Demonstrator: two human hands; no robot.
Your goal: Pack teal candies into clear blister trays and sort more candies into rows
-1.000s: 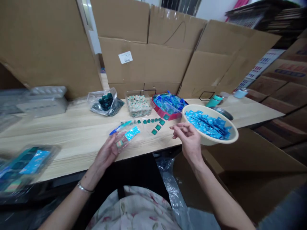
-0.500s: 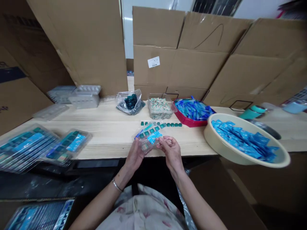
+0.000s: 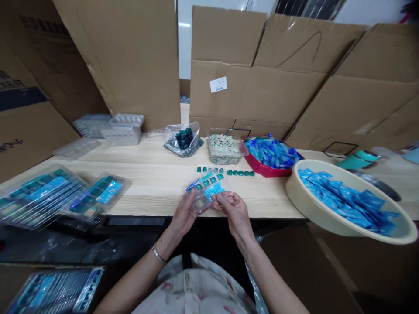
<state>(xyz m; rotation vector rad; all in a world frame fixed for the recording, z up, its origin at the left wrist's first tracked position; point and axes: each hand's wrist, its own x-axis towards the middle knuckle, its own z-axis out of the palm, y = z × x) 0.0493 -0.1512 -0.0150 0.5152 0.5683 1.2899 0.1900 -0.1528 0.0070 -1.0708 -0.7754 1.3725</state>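
Observation:
Both hands hold one clear plastic case (image 3: 200,204) just above the front edge of the table. My left hand (image 3: 183,214) grips its left side and my right hand (image 3: 235,213) pinches its right edge. Inside the case lie a row of dark green square pieces, a light blue patterned packet (image 3: 213,191) and a blue stick-like item. Behind it, a row of green pieces (image 3: 240,173) lies on the wood. Whether the case's lid is fully closed cannot be made out.
Filled cases (image 3: 42,196) are stacked at left, beside another filled case (image 3: 101,196). Behind stand a bag of green pieces (image 3: 196,146), a clear tub (image 3: 225,158) and a red tray (image 3: 262,168). A cream basin (image 3: 314,209) of blue packets overhangs the right front edge. Cardboard (image 3: 222,102) walls the back.
The camera view has turned slightly left, so the things on the table appear shifted right. Both hands keep hold of the case, which now looks tilted a little more toward the camera.

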